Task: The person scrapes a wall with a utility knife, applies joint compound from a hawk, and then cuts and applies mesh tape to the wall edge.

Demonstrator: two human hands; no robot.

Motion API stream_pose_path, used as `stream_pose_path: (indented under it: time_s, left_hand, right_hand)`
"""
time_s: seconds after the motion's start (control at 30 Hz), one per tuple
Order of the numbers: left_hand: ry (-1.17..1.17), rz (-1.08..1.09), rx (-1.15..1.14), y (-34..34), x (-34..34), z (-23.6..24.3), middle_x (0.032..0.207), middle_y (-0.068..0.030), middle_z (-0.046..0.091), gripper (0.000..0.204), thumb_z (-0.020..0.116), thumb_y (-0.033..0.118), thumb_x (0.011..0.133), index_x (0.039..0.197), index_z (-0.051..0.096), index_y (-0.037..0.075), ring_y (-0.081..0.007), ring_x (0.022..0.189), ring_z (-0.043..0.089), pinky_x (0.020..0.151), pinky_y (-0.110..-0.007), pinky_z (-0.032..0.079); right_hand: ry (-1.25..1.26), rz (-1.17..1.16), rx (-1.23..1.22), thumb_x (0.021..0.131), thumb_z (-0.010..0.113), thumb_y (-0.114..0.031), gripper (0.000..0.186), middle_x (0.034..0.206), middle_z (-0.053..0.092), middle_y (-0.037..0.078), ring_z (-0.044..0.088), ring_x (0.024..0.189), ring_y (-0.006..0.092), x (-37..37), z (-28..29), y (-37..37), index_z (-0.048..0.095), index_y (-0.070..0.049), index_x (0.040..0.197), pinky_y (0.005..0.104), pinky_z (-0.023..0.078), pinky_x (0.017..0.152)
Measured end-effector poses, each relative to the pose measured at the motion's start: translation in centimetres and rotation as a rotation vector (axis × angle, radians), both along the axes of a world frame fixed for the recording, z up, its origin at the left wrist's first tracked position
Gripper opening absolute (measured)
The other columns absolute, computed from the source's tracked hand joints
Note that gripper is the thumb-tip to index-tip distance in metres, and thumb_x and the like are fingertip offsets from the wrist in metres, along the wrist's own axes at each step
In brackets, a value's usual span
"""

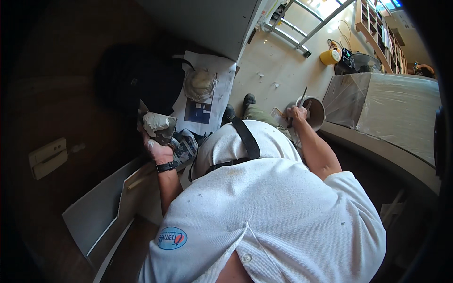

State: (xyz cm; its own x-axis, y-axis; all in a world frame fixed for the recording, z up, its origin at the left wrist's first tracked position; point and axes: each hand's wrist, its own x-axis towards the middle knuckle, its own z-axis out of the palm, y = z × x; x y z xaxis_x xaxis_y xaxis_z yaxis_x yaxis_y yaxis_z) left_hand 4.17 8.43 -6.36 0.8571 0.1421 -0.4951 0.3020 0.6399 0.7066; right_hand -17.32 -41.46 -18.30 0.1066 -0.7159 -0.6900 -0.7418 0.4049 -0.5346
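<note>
My left hand (pixel 158 150) is closed on a metal plastering hawk (pixel 168 134) with a lump of white paste (pixel 155 121) on it, held beside a dark bag (pixel 132 80). My right hand (pixel 297 113) grips a slim tool (pixel 304 94) at the mouth of a grey bucket (pixel 317 111) beside my right leg; what the tool's lower end touches is hidden. A crumpled, paste-smeared bag (pixel 200 85) lies on a white paper sheet (pixel 222 70) in front of my left side.
An aluminium ladder (pixel 295 38) lies across the upper floor (pixel 273 70). A yellow container (pixel 329 56), cables and wooden shelving (pixel 377 37) are at the upper right. A plastic-covered unit (pixel 396 113) borders my right. Boards (pixel 94 212) lean at lower left, near a wall handset (pixel 48 158).
</note>
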Motion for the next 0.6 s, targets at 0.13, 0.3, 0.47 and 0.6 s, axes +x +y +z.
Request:
stream_pose_path:
  time_s: [0.13, 0.3, 0.47, 0.6]
  left_hand:
    - [-0.024, -0.061, -0.058, -0.7, -0.1, 0.9, 0.126, -0.0071, 0.066, 0.045, 0.052, 0.044, 0.102, 0.132, 0.061, 0.011, -0.0288, 0.113, 0.063, 0.098, -0.048, 0.053]
    - [-0.015, -0.180, -0.034, -2.6, -0.4, 4.1, 0.124, -0.0058, 0.066, 0.045, 0.053, 0.044, 0.102, 0.132, 0.061, 0.011, -0.0268, 0.112, 0.064, 0.097, -0.045, 0.054]
    - [0.036, -0.281, 0.108, -4.0, -1.2, 6.5, 0.125, -0.0052, 0.066, 0.044, 0.053, 0.045, 0.102, 0.131, 0.061, 0.012, -0.0262, 0.113, 0.064, 0.096, -0.044, 0.054]
    - [-0.010, -0.429, 0.099, -4.6, -2.2, 7.3, 0.125, -0.0051, 0.066, 0.046, 0.053, 0.048, 0.101, 0.130, 0.062, 0.012, -0.0266, 0.113, 0.064, 0.096, -0.045, 0.054]
  right_hand:
    - [0.024, 0.199, -0.018, 0.080, 0.066, -0.017, 0.012, 0.073, 0.069, 0.007, 0.066, 0.065, 0.0180, -6.9, -1.9, 1.3, 0.068, -0.008, 0.071, 0.0384, 0.047, 0.055]
    - [0.195, 0.579, -0.046, 0.077, 0.066, -0.017, 0.018, 0.073, 0.068, 0.013, 0.066, 0.066, 0.0237, -8.7, -0.7, 5.7, 0.067, -0.003, 0.087, 0.0393, 0.049, 0.060]
    - [-0.013, 0.630, -0.175, 0.082, 0.059, -0.020, 0.026, 0.080, 0.068, 0.024, 0.069, 0.075, 0.0392, -8.8, 0.0, 10.4, 0.062, 0.003, 0.094, 0.0460, 0.053, 0.069]
    - [-0.140, 0.568, -0.312, 0.083, 0.059, -0.029, 0.033, 0.080, 0.063, 0.015, 0.063, 0.076, 0.0281, -12.9, -3.1, 12.6, 0.061, -0.002, 0.103, 0.0410, 0.050, 0.069]
